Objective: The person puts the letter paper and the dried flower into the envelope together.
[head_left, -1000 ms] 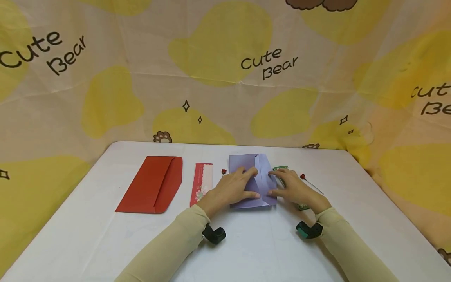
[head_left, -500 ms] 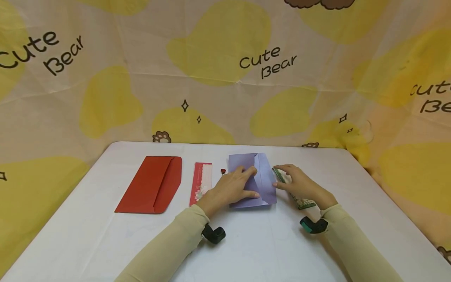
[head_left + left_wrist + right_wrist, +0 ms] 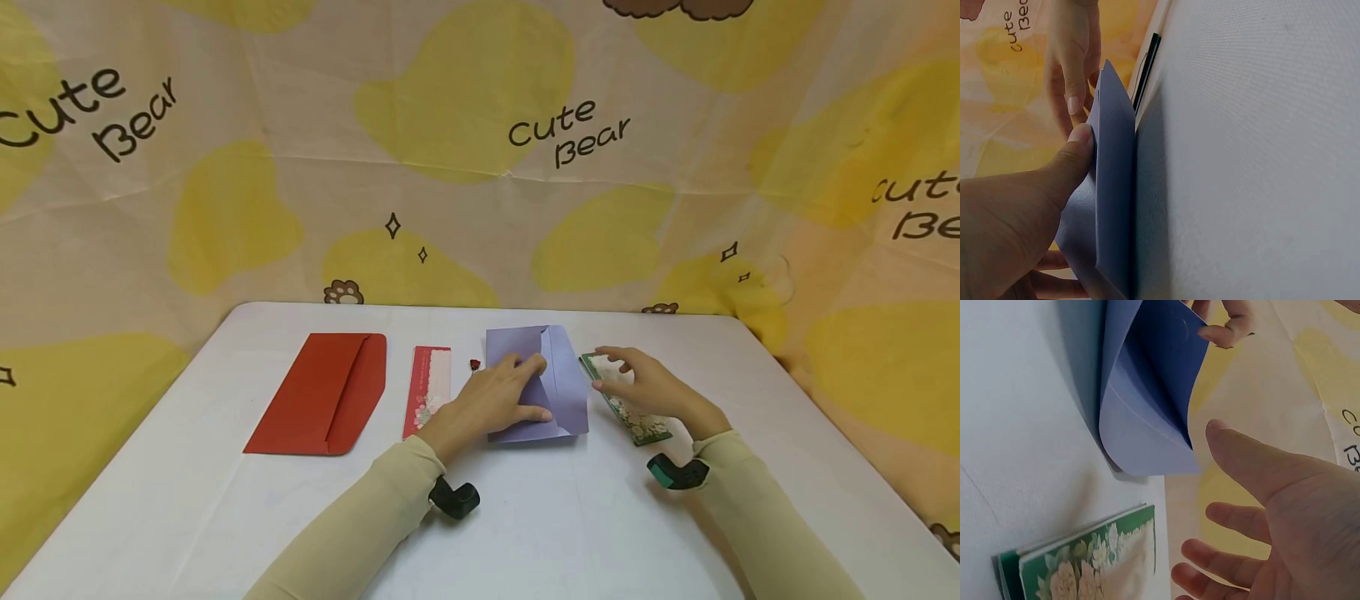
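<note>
Near the green floral card, my right grip, withdrawn, spreads empty; my relaxed left grip alone presses the lilac paper envelope.

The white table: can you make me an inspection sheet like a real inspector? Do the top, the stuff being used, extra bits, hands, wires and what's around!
Surface: white table, far corners rounded.
Job's things: purple envelope, mouth gaping toward the right; green floral card lying to its right.
Clutter: red envelope at the left; pink card and small red rose, both partly hidden.
Hands: left hand touches the purple envelope; right hand holds nothing, near the green floral card.
Cables: nothing seen.
Surroundings: patterned backdrop reading "Cute Bear".
</note>
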`<act>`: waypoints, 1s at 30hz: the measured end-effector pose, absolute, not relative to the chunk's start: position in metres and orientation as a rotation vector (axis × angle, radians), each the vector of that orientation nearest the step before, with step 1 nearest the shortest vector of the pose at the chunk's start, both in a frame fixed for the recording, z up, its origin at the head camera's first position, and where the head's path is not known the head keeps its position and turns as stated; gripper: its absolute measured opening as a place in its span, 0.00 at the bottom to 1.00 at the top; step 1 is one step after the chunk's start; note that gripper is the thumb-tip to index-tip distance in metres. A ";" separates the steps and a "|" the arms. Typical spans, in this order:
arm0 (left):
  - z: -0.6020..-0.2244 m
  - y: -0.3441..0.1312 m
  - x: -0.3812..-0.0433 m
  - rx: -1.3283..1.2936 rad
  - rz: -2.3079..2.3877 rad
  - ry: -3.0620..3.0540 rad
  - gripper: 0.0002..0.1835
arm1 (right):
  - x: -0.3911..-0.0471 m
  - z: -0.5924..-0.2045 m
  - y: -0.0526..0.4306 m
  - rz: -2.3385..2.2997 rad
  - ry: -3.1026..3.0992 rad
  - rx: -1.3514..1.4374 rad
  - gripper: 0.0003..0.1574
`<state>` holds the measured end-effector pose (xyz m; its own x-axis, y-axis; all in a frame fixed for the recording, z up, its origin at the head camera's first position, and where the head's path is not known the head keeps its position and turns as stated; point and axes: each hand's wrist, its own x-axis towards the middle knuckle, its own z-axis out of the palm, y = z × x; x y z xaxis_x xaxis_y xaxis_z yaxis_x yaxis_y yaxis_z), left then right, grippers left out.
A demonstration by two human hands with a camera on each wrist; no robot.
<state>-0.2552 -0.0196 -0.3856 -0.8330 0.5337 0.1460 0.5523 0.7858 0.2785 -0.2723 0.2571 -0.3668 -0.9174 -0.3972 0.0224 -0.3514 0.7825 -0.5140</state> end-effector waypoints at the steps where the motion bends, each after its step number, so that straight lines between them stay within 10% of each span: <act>1: -0.386 -0.020 -0.255 -0.886 -0.485 -2.910 0.37 | -0.273 -0.367 0.259 -0.804 2.882 -0.604 0.44; 30: -0.386 -0.019 -0.254 -0.887 -0.454 -2.906 0.35 | -0.278 -0.360 0.286 -0.788 2.760 -0.457 0.51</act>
